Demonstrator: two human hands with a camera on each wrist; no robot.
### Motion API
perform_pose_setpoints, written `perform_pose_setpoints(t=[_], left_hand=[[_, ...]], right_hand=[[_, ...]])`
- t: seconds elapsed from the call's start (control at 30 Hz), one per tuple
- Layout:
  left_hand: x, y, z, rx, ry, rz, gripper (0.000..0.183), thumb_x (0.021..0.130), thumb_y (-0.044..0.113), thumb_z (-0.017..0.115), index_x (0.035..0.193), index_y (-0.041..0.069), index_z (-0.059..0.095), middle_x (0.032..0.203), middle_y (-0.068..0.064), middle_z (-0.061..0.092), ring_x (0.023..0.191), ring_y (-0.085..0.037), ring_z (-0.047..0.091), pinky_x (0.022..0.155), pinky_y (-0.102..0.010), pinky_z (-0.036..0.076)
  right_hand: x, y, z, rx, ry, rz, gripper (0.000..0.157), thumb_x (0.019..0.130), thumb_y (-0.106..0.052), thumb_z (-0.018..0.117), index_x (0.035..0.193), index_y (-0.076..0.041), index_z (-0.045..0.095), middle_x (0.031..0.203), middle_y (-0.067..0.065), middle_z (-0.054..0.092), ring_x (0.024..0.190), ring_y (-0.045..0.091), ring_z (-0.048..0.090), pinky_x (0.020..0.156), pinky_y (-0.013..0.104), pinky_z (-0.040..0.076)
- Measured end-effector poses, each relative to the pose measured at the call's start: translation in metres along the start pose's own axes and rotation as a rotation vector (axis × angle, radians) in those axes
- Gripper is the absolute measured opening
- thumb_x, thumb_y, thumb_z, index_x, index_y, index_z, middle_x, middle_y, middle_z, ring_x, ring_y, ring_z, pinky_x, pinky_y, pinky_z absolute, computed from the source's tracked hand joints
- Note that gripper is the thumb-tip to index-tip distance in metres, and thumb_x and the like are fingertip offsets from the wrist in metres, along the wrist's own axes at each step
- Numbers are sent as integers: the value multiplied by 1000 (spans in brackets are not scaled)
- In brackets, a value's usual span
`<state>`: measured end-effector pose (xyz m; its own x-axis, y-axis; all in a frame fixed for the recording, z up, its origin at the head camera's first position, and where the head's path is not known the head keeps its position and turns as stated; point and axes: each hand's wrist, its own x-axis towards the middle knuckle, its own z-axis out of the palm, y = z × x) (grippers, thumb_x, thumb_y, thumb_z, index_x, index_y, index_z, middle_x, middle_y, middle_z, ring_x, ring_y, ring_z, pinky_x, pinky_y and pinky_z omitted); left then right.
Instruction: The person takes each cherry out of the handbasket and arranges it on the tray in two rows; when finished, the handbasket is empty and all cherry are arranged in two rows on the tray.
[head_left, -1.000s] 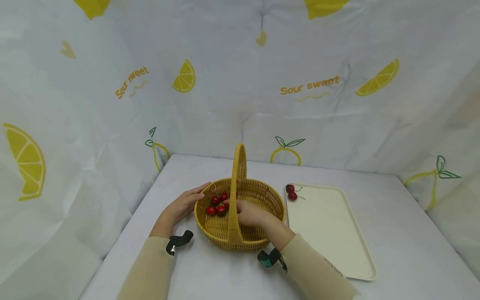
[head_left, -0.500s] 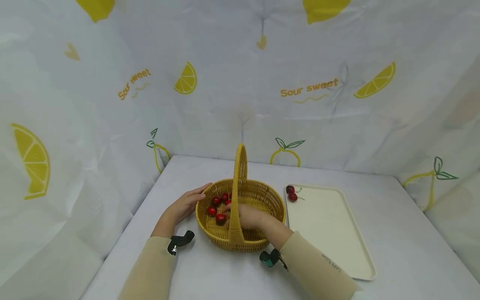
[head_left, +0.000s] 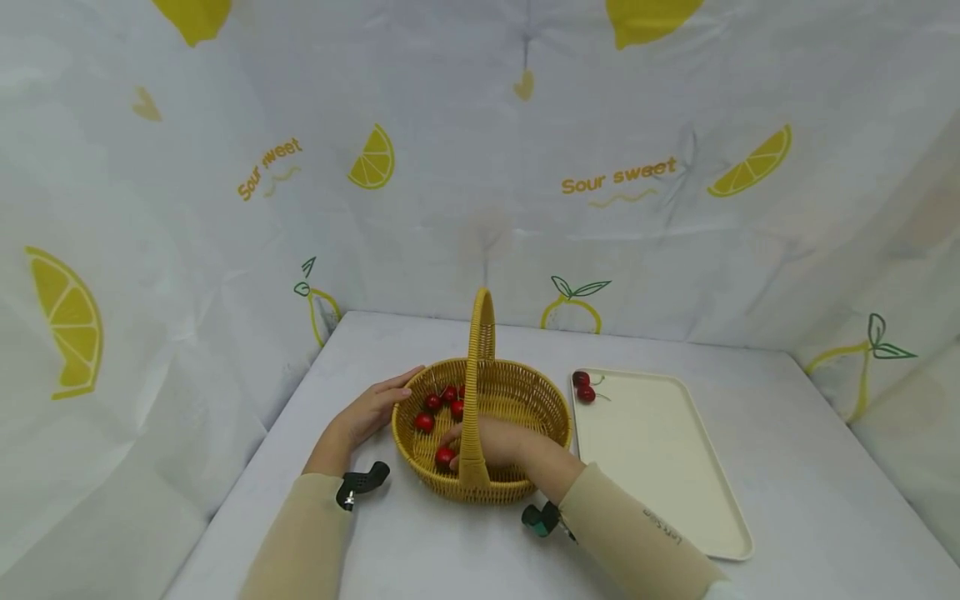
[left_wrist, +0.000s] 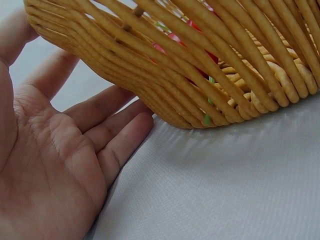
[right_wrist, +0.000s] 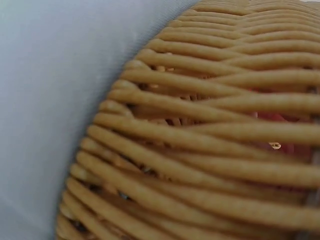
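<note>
A yellow woven basket (head_left: 480, 492) with a tall arched handle stands in mid-table in the head view. My left hand (head_left: 367, 415) holds its left rim, thumb over the edge and the other fingers (left_wrist: 127, 140) along the outer wall. Inside the near part of the basket, my right hand (head_left: 498, 440) pinches a red cherry (head_left: 446, 457) beside the foot of the handle, which hides part of the hand. Several more cherries (head_left: 424, 422) lie in the basket's left half. In the right wrist view the basket wall (right_wrist: 200, 100) covers the hand, with red showing through the weave.
A cream tray (head_left: 660, 467) lies right of the basket, partly under the right forearm in this view. Two dark cherries (head_left: 585, 392) with stems rest at its far left corner. White cloth (head_left: 465, 208) with printed lemons hangs behind and beside the table.
My right hand has drawn one cherry from the group toward the basket's near side. My left hand has stayed on the rim. The tray and its two cherries have not moved.
</note>
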<state>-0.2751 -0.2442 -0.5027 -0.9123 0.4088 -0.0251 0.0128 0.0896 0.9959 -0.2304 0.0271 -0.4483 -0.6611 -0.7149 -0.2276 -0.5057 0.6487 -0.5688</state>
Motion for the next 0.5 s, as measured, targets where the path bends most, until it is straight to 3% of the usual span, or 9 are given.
perform_pose_setpoints(t=[0.33, 0.5], left_hand=[[2, -2, -1, 0, 6, -14, 60, 102, 29, 57, 159, 17, 41, 164, 0, 35, 154, -23, 21, 124, -49, 17], [1, -2, -2, -14, 8, -19, 59, 102, 29, 58, 158, 19, 42, 164, 1, 36, 154, -21, 23, 124, -47, 18]], right_hand=[[-2, -2, 3, -50, 3, -21, 32, 94, -33, 75, 125, -24, 68, 100, -11, 64, 91, 9, 60, 87, 32, 52], [-4, -5, 3, -85, 46, -29, 29, 93, -33, 75, 120, -23, 69, 89, -12, 61, 81, 9, 59, 77, 29, 52]])
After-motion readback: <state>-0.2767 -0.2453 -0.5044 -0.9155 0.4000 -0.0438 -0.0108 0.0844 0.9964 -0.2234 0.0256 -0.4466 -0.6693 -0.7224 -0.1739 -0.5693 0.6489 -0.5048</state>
